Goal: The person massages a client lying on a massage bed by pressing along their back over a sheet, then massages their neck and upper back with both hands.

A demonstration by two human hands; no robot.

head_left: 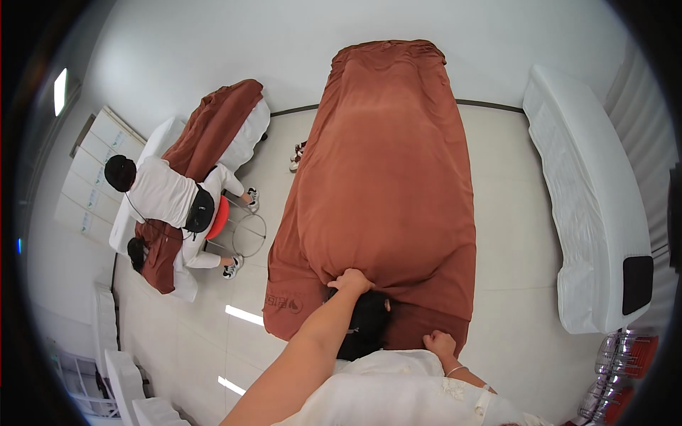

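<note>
A bed covered with a brown sheet (387,163) stands in front of me, and a person lies under the sheet with the dark-haired head (367,323) at the near end. My left hand (352,281) presses on the sheet beside that head, near the neck and shoulder, its fingers curled; what they hold, if anything, is hidden. To the right of the head, my right hand (440,343) rests on the brown cover with its fingers curled in, and nothing shows in it.
At the left a co-worker (167,188) sits on a red stool (219,217) beside another bed with a brown cover (213,128). A white-covered bed (586,192) stands at the right. Red stools (641,356) are at the lower right. Shoes (297,157) lie by the middle bed.
</note>
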